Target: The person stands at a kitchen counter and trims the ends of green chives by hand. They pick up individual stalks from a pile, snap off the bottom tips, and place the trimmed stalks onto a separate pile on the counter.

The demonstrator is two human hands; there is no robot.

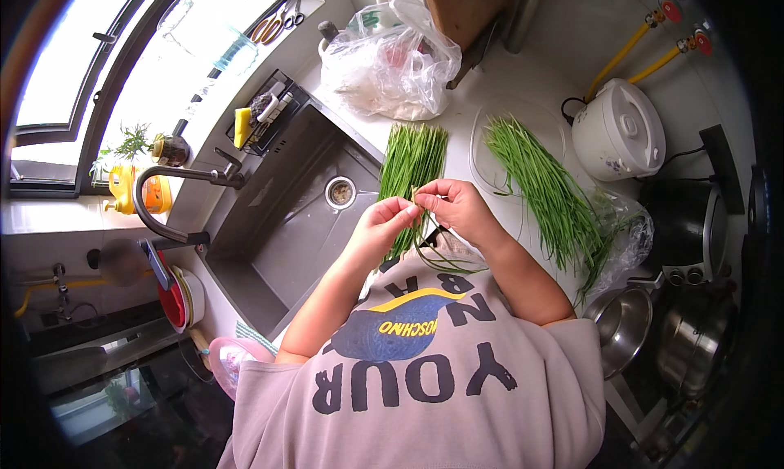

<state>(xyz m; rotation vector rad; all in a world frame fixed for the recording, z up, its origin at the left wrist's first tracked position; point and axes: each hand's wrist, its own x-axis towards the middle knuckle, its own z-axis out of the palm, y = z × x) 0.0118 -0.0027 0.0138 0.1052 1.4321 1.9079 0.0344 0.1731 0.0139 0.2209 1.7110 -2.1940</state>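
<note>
My left hand (388,222) and my right hand (451,207) meet in front of my chest, fingertips together. Between them they pinch the pale ends of a few garlic chives (429,253), whose green blades hang down toward my shirt. Just beyond my hands a bundle of chives (415,153) lies along the sink's edge, partly hidden by my left hand. To the right is a larger pile of chives (545,190), its far end over a clear plastic lid or tray (484,156) and its near end beside a clear plastic bag (625,236).
A dark sink (288,224) with a drain (340,192) is at left, under a curved faucet (147,193). A filled plastic bag (386,70) stands at the back. At right are a white rice cooker (618,132), a black appliance (680,230) and a steel pot (621,328).
</note>
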